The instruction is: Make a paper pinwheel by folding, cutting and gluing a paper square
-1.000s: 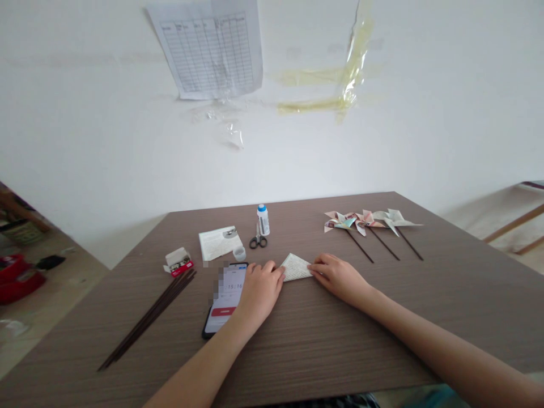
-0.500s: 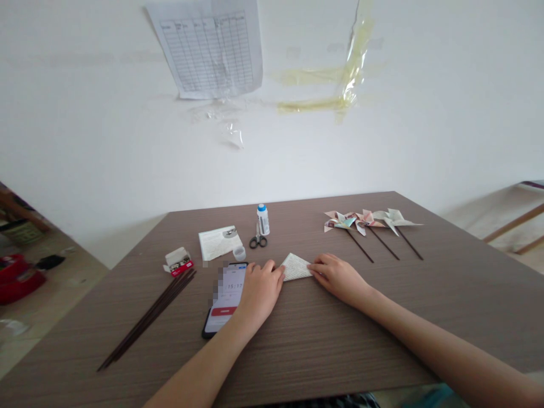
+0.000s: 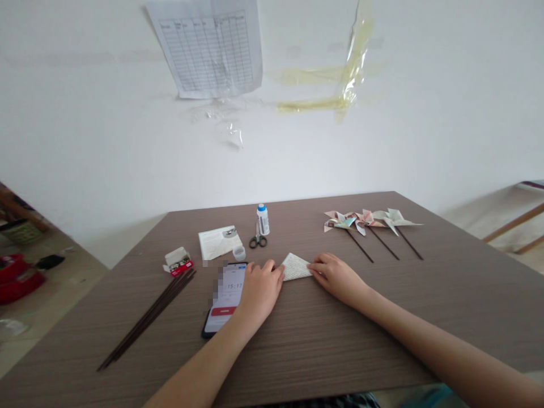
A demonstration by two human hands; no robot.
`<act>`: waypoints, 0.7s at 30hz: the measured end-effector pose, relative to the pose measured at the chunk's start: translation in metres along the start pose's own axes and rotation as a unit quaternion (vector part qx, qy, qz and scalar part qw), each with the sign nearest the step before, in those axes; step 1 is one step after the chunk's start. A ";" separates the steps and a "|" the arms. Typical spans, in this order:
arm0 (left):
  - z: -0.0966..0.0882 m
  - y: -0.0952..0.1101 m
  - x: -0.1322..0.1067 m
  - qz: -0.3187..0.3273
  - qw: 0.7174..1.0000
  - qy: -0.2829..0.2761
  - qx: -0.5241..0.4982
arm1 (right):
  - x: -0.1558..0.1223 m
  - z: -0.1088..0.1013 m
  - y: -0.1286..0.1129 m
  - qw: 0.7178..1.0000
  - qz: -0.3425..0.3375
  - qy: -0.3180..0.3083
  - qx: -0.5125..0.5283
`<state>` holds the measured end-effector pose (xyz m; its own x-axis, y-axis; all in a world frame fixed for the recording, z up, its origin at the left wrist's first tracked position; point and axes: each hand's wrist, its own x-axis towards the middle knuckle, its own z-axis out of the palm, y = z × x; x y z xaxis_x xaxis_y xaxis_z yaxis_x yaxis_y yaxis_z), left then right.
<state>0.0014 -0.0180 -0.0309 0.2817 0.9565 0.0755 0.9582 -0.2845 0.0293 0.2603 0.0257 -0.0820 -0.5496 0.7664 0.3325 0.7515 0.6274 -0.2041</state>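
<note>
Head view: folded paper triangle (image 3: 294, 267) lying flat on the table (image 3: 340, 345), between the left hand (image 3: 260, 292) and the right hand (image 3: 338, 277). Of each hand, the fingers (image 3: 276, 272) touch the nearer corner of the triangle, loosely curved; whether they pinch it cannot be told. Relative to the triangle: smartphone (image 3: 225, 297) just left, partly under the left hand; scissors (image 3: 257, 241) and glue bottle (image 3: 263, 220) beyond it; three paper pinwheels (image 3: 365, 222) on dark sticks beyond and right; bundle of dark sticks (image 3: 148, 317) well left
</note>
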 end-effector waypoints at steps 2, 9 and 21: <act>0.001 0.000 0.000 -0.001 1.000 0.000 0.000 | 0.000 0.000 0.000 1.000 0.000 0.001 0.003; 0.008 -0.003 0.001 0.009 1.000 0.019 -0.004 | 0.001 0.002 0.000 1.000 0.002 0.009 0.007; 0.008 -0.003 0.001 0.006 1.000 0.024 0.002 | 0.000 0.005 0.001 1.000 0.006 0.018 0.008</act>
<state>-0.0009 -0.0161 -0.0392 0.2910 0.9486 0.1243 0.9548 -0.2961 0.0249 0.2594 0.0270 -0.0869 -0.5270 0.7682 0.3635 0.7518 0.6209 -0.2222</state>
